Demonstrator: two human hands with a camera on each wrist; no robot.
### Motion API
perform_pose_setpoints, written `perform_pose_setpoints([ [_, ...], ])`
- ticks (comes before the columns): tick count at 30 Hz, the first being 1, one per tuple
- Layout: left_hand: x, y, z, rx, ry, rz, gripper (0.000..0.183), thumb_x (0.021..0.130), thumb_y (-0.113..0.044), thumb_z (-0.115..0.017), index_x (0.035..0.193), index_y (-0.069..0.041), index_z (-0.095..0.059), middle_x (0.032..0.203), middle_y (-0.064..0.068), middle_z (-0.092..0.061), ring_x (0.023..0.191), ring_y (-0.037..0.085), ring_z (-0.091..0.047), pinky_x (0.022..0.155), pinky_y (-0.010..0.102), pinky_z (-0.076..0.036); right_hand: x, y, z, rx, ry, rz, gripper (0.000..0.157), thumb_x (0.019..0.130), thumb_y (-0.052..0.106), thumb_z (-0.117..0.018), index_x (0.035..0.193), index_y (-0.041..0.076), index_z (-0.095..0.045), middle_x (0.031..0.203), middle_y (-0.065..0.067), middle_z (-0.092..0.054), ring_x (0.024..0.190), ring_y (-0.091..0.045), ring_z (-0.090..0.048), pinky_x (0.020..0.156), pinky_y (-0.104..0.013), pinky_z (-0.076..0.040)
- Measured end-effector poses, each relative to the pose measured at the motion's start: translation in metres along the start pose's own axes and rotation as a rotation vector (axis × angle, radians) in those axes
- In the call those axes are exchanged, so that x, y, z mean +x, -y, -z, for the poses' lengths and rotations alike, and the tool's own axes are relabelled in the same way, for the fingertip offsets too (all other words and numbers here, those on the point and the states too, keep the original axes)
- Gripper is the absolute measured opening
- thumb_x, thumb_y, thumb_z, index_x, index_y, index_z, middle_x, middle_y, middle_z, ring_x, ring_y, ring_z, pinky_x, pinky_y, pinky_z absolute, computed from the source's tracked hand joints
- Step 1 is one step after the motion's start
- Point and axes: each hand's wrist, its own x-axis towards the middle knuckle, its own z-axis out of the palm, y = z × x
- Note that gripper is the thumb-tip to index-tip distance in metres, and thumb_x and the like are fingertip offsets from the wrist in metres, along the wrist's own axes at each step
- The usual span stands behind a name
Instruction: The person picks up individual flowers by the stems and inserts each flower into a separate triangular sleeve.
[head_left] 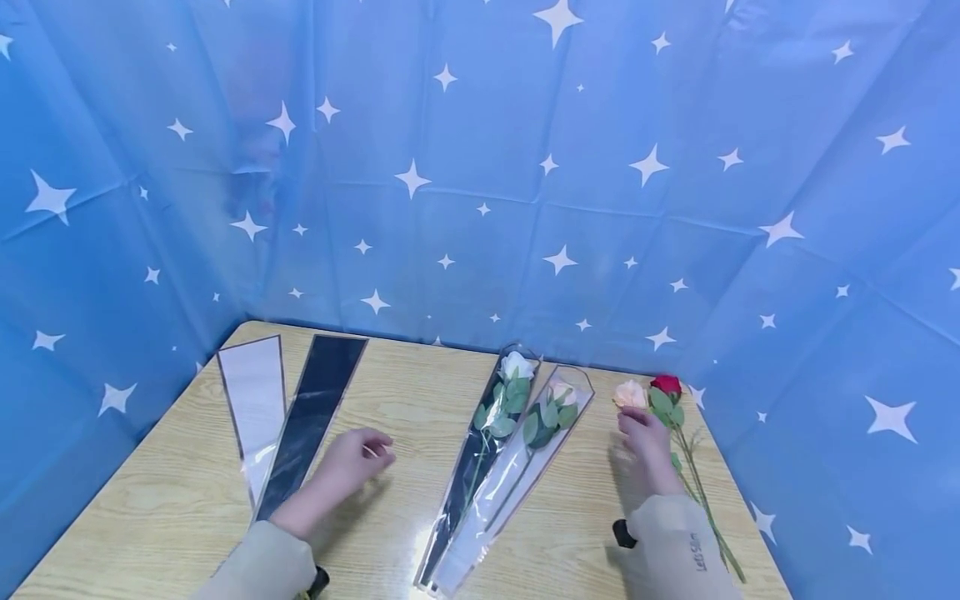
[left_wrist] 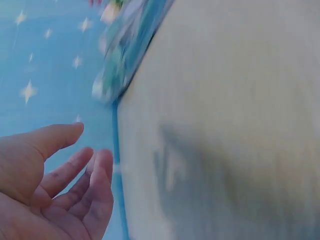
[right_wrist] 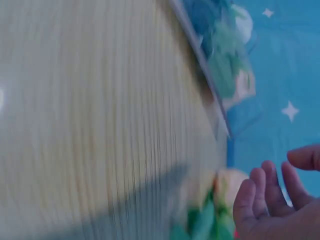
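Observation:
My left hand [head_left: 348, 467] hovers over the table, its fingers loosely bent and nothing in them, just right of a flat black flower sleeve [head_left: 326, 375]. My right hand [head_left: 647, 437] is in front of a pale peach rose [head_left: 630, 392]; whether it touches the flower cannot be told. In the right wrist view the fingers [right_wrist: 270, 192] are spread loosely with nothing between them. Beside the peach rose lies a red rose [head_left: 666, 385] with a long green stem. Between the hands, a white rose [head_left: 516, 367] lies in a black-backed clear sleeve, and a pale rose [head_left: 561, 392] in a white-backed one.
A flat white sleeve [head_left: 255, 383] lies at the far left, partly beside the black one. The wooden table [head_left: 405, 375] ends at a blue curtain [head_left: 480, 167] with white stars, which hangs behind and on both sides.

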Motion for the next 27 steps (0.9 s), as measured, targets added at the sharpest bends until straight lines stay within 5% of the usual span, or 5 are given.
perform_pose_setpoints([
  [6,0.009,0.022,0.045,0.146,-0.085,0.078,0.031,0.087,-0.02,-0.067,0.113,-0.002,-0.066,0.108,0.017,-0.063,0.098,0.032,-0.058,0.082,0.044,-0.048,-0.012,-0.008,0.042,-0.298,0.013,0.057,0.048,0.096,0.021,-0.043,0.138,-0.003,-0.039,0.139,-0.026,-0.038,0.124,-0.039,-0.039,0.097,-0.049,-0.038],
  [12,0.011,0.044,0.071,0.265,-0.073,0.227,0.049,0.09,-0.029,-0.061,0.128,0.001,-0.051,0.13,0.034,-0.043,0.117,0.053,-0.037,0.088,0.059,-0.04,-0.015,-0.03,0.077,-0.603,0.059,0.129,0.05,0.094,0.019,-0.046,0.135,-0.009,-0.039,0.135,-0.035,-0.036,0.119,-0.05,-0.04,0.088,-0.055,-0.043],
  [20,0.012,0.063,0.081,0.353,-0.034,0.345,0.07,0.089,-0.036,-0.061,0.136,0.009,-0.036,0.127,0.041,-0.035,0.11,0.053,-0.038,0.085,0.06,-0.042,-0.014,-0.06,0.093,-0.84,0.035,0.178,0.048,0.088,0.019,-0.059,0.121,-0.014,-0.049,0.117,-0.035,-0.05,0.103,-0.048,-0.05,0.085,-0.057,-0.043],
  [27,0.02,0.066,0.078,0.349,-0.018,0.401,0.077,0.09,-0.034,-0.061,0.137,0.015,-0.026,0.125,0.042,-0.031,0.109,0.054,-0.04,0.087,0.06,-0.041,-0.016,-0.071,0.096,-0.914,-0.016,0.2,0.038,0.084,0.014,-0.058,0.112,-0.012,-0.057,0.102,-0.03,-0.054,0.091,-0.044,-0.054,0.076,-0.054,-0.045],
])
